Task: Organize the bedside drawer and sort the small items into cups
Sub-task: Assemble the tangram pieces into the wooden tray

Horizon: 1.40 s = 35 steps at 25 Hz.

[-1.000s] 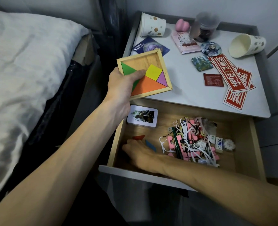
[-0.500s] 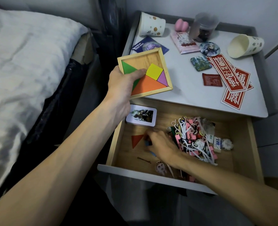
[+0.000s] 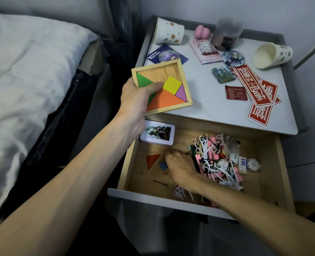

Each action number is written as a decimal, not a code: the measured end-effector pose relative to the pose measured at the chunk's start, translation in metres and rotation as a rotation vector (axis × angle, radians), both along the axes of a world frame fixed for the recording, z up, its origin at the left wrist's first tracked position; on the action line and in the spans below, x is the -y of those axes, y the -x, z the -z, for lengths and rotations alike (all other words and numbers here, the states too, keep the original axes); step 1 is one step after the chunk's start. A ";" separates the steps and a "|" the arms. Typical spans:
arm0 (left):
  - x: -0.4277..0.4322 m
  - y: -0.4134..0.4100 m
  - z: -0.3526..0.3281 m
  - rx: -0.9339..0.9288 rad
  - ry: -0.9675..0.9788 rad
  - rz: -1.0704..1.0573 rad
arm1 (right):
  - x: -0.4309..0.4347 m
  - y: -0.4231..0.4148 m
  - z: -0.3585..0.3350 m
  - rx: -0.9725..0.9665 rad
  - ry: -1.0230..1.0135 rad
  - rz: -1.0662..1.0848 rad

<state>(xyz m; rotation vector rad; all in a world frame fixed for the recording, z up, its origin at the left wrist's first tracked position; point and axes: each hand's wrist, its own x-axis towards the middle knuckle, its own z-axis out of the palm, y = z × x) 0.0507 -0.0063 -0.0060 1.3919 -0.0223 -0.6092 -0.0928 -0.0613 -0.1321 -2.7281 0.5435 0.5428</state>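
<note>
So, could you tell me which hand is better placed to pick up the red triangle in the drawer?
Probably the right hand: it is inside the drawer, fingers beside the blue piece, close to the red triangle. The left hand is busy gripping the wooden puzzle tray.

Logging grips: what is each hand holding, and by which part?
Left hand grips the tangram tray by its near left corner. Right hand is in the drawer; hold cannot be told.

Bed [image 3: 33, 71] lies left of the nightstand [image 3: 208, 108]; its open drawer [image 3: 143, 183] juts nearer, small items [image 3: 214, 159] heaped at right. On top: cup [image 3: 168, 32] far left, second cup [image 3: 271, 55] far right.
</note>
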 end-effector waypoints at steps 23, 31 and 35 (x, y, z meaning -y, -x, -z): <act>0.009 0.032 0.022 -0.021 -0.042 0.272 | 0.083 0.040 -0.121 0.840 -0.003 -0.009; 0.019 0.056 0.030 -0.092 -0.028 0.553 | 0.105 0.020 -0.119 0.672 -0.159 0.207; 0.015 0.056 0.026 -0.140 0.019 0.540 | 0.104 0.018 -0.119 0.754 -0.156 0.166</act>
